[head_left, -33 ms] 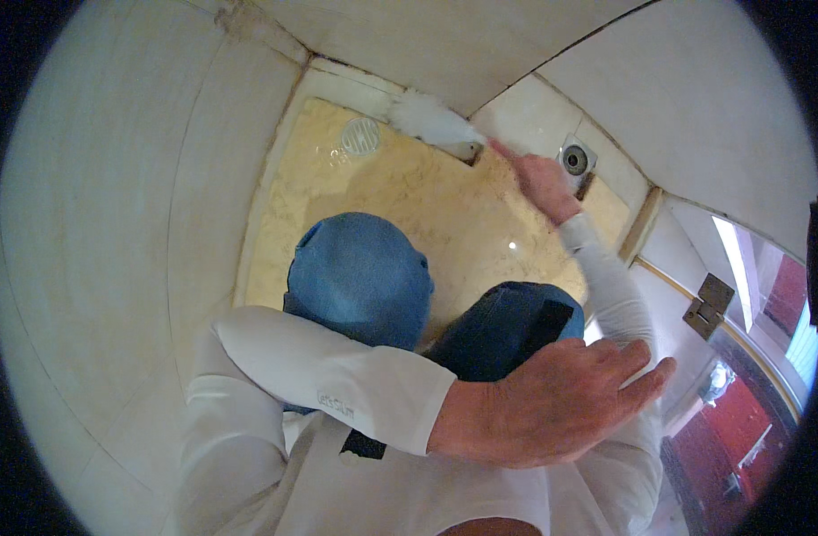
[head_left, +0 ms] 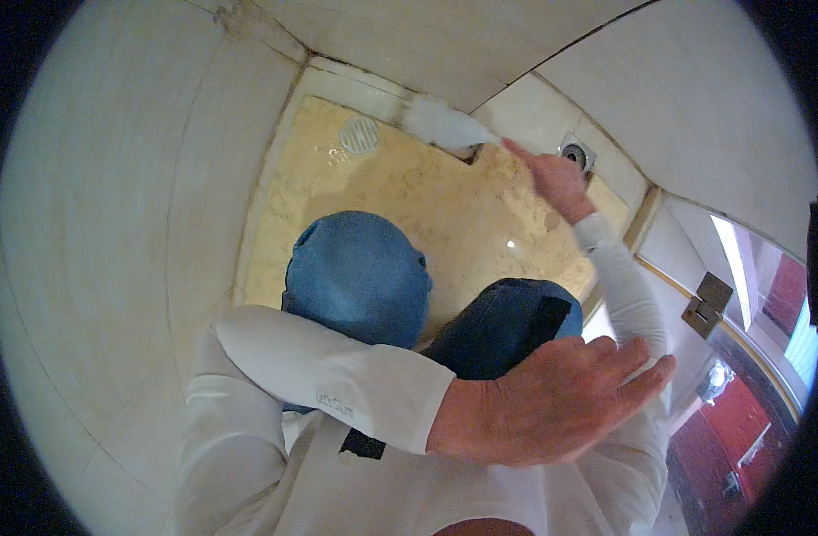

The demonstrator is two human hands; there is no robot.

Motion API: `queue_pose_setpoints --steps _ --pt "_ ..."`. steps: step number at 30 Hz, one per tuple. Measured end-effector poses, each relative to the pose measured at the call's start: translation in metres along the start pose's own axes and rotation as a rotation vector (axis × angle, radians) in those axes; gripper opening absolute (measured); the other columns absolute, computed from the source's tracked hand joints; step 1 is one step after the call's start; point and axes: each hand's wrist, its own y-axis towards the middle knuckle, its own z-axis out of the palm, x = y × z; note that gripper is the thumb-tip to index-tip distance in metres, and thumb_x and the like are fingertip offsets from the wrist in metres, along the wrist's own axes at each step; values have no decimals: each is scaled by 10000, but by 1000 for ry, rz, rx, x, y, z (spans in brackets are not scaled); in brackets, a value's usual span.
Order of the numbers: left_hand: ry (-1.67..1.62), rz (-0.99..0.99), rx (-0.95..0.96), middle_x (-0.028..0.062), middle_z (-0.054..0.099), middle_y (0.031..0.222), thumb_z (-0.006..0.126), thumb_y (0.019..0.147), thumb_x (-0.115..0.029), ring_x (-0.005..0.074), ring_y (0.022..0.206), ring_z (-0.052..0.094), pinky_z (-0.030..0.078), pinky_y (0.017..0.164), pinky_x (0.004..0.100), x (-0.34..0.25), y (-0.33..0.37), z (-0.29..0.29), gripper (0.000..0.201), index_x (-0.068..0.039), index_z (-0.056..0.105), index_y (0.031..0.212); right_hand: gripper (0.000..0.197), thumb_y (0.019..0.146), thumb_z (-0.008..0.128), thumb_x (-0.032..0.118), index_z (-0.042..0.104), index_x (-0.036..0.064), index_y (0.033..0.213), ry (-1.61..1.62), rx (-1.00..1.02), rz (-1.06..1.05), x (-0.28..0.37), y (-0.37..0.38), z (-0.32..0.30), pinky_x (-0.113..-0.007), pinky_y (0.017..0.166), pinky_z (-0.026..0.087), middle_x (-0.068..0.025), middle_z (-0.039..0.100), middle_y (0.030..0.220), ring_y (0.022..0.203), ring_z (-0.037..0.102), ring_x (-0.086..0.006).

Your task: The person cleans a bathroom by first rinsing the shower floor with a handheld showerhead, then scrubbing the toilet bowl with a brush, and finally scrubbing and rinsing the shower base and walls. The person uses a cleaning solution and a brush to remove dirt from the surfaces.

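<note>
My right hand (head_left: 562,184) reaches to the far side of the yellowish stone floor slab (head_left: 386,183). Its fingers are closed round the thin end of a white brush (head_left: 446,125). The brush's pale, fuzzy head is blurred and lies along the gap between the slab and the wall foot. My left hand (head_left: 547,402) is crossed in front of my body, back up and fingers stretched out, next to my right arm. Nothing shows in it, though its palm is hidden. Below the slab's middle are my knees in blue jeans (head_left: 360,277).
A round white drain grate (head_left: 360,135) sits in the slab's far left. Right of my right hand is a square metal drain (head_left: 575,154). Pale walls close in on the left and far sides. A metal hinge (head_left: 708,304) and a glass door edge stand at right.
My right hand and the brush have shifted a little to the right along the wall foot. My left hand and knees have hardly moved.
</note>
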Motion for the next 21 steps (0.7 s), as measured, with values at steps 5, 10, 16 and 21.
queue_pose_setpoints --steps 5,10,16,21 --pt "27 11 60 109 536 989 591 701 -134 221 742 586 506 613 316 2 2 -5 596 17 449 1260 596 874 539 171 323 371 1392 -115 -7 -7 -91 -41 -5 -441 597 519 -124 648 758 680 644 -307" --pt "0 6 46 110 542 977 587 702 -138 218 745 584 507 611 315 -4 -2 -7 604 13 440 1268 596 891 503 146 303 402 1391 -222 -51 187 -122 -58 -27 -454 575 523 -131 655 763 666 644 -316" --pt "-31 36 68 110 545 979 588 698 -121 222 743 586 510 620 319 -5 0 -4 597 7 443 1263 609 849 514 114 355 394 1366 -181 -59 63 -96 -89 -54 -435 574 529 -90 669 807 685 650 -293" --pt "-22 21 97 111 543 971 595 688 -101 225 746 593 511 613 322 -3 0 1 602 6 445 1261 671 796 540 40 368 316 1383 -135 7 -142 -18 -48 -27 -403 556 519 -127 616 744 652 635 -270"
